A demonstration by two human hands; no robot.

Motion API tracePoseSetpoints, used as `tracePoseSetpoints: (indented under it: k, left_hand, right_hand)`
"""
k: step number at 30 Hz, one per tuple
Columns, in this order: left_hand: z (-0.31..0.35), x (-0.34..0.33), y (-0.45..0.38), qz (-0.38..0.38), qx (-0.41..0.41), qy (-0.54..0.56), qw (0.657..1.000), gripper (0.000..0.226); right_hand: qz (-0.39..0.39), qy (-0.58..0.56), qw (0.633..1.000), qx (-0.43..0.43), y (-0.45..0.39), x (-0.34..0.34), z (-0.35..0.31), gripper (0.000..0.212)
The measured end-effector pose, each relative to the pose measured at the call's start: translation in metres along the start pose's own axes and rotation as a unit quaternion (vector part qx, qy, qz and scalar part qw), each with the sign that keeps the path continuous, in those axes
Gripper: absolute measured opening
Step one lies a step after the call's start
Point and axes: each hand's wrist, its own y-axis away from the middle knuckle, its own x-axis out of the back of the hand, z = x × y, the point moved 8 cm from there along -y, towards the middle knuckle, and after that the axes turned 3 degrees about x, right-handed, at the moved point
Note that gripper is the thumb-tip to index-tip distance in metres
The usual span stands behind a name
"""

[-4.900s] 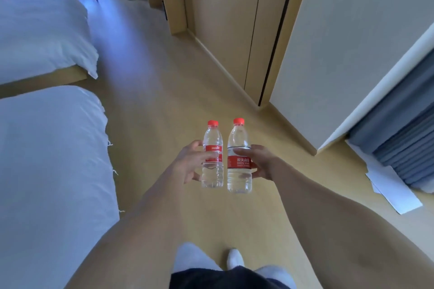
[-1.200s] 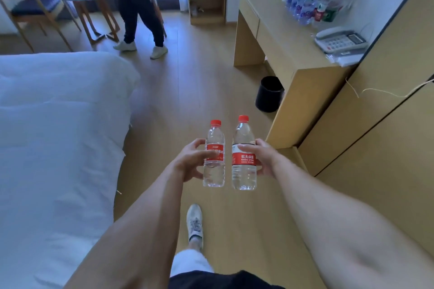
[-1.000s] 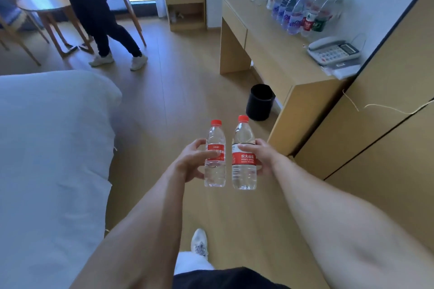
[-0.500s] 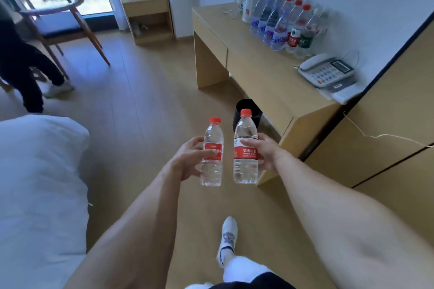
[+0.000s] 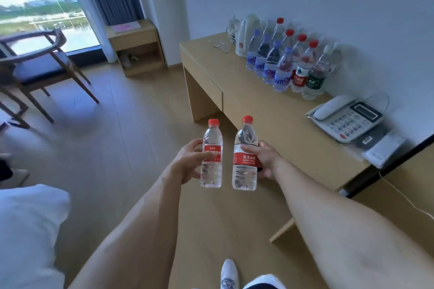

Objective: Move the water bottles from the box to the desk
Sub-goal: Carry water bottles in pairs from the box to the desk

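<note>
My left hand [image 5: 186,164] grips a small clear water bottle [image 5: 211,155] with a red cap and red label, held upright. Beside it, my right hand [image 5: 265,159] holds a slightly larger red-capped bottle [image 5: 244,155], also upright. Both hang in the air over the floor, just in front of the near edge of the light wooden desk [image 5: 277,122]. Several water bottles [image 5: 287,63] with blue, red and green labels stand in rows at the back of the desk against the wall. The box is out of sight.
A white kettle [image 5: 246,35] stands behind the bottle rows. A desk phone [image 5: 345,118] and papers lie at the desk's right end. A wooden chair [image 5: 40,65] and a low shelf [image 5: 136,47] stand by the window. A white bed [image 5: 25,230] is at lower left.
I have walked towards the desk while turning right; it now fills the right side of the view. The black bin and the other person have dropped out of sight. Both bottles stay held.
</note>
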Motion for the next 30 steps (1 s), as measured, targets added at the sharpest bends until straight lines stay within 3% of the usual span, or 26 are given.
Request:
tracePoseSetpoints:
  k: [9, 18, 23, 28, 30]
  left_hand:
    - [0.074, -0.038, -0.128, -0.061, -0.003, -0.028, 0.998, 0.048]
    - [0.141, -0.112, -0.265, -0.210, -0.004, -0.095, 0.973, 0.049]
    - [0.179, -0.152, -0.326, -0.274, -0.013, -0.148, 0.950, 0.046]
    - [0.208, -0.185, -0.366, -0.364, -0.046, -0.202, 0.908, 0.069]
    - [0.212, -0.198, -0.381, -0.390, -0.070, -0.225, 0.890, 0.067]
  right_hand:
    - [0.080, -0.022, 0.996, 0.015, -0.079, 0.057, -0.071, 0.040]
    - [0.216, -0.084, 0.972, 0.034, -0.141, 0.128, -0.105, 0.045]
    - [0.312, -0.132, 0.940, 0.041, -0.169, 0.152, -0.119, 0.048]
    - [0.414, -0.166, 0.891, 0.088, -0.180, 0.170, -0.137, 0.047]
    - [0.443, -0.171, 0.874, 0.104, -0.180, 0.175, -0.139, 0.050]
